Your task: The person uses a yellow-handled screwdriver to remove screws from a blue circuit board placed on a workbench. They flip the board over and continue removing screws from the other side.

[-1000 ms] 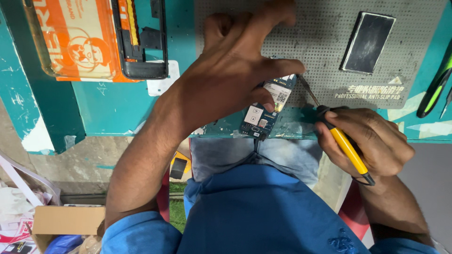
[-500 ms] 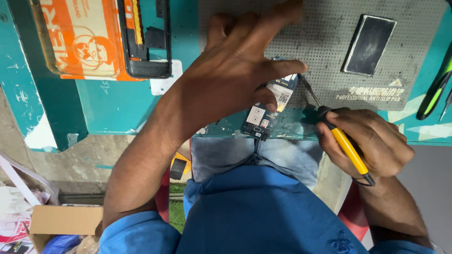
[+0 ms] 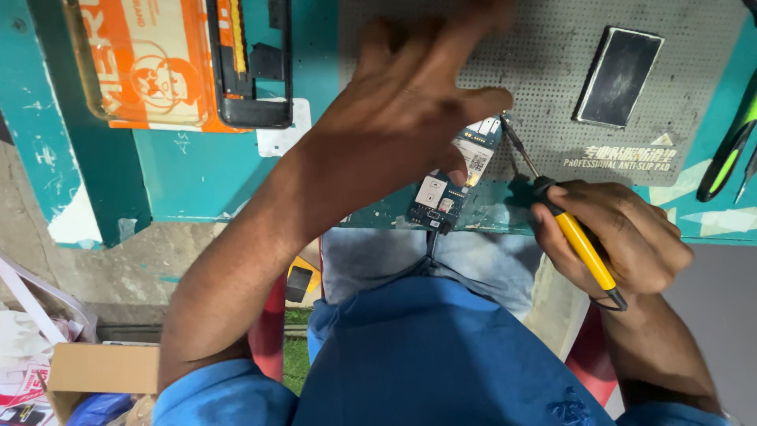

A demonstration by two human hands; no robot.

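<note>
My left hand (image 3: 410,118) presses a small blue circuit board (image 3: 441,193) against the edge of a teal workbench (image 3: 197,173), thumb laid across its upper part. My right hand (image 3: 615,237) grips a yellow-handled soldering iron (image 3: 579,244). Its thin metal tip (image 3: 509,130) points up-left and meets the top corner of the board. A dark cable hangs from the board's lower end toward my lap.
A grey perforated anti-slip mat (image 3: 552,71) carries a black rectangular part (image 3: 619,75). A black phone frame (image 3: 248,63) lies over an orange printed box (image 3: 146,63) at upper left. Green-handled tools (image 3: 729,150) sit at the right edge. A cardboard box (image 3: 102,371) is on the floor.
My left hand has shifted a little up and left over the board. The iron's tip has stayed at the board's top corner.
</note>
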